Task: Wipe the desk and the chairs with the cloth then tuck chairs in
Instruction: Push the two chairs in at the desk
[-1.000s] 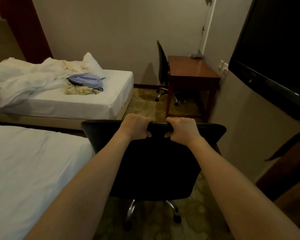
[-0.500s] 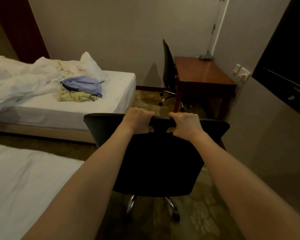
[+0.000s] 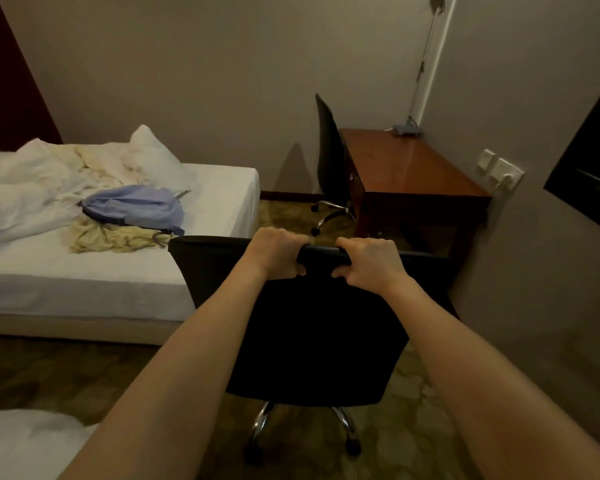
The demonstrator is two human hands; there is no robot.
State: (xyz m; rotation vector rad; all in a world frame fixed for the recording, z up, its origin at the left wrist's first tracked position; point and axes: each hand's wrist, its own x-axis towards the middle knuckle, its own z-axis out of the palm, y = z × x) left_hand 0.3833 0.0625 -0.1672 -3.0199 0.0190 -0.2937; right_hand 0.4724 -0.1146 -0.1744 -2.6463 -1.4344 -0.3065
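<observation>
Directly ahead, a black swivel office chair [image 3: 312, 327] stands on the patterned carpet [image 3: 413, 427] with its backrest toward the person. Its chrome base [image 3: 267, 420] and castors show beneath the backrest. Both bare forearms reach forward to the backrest's top edge. The left grip [image 3: 274, 252] is curled tight over that edge, fingers wrapped across the top and thumb tucked under the near side. The right grip [image 3: 369, 263] clasps the same edge in the same way, just beside the left with a short stretch of black rim between the 2.

Beyond the chair, the wooden surface [image 3: 409, 168] stands in the corner against the right wall. A small grey device [image 3: 407, 129] on its far end is too small to identify. A second black office chair [image 3: 328, 147] stands at its left side, touching or nearly touching its edge. Wall sockets [image 3: 499, 168] sit on the wall just right of the surface.

To the left, a bed [image 3: 205, 271] carries rumpled white bedding, a pale blue backpack [image 3: 136, 204] and crumpled yellowish fabric [image 3: 111, 235] lying against the bag. A corner of another bed [image 3: 21, 441] shows at lower left.
</observation>
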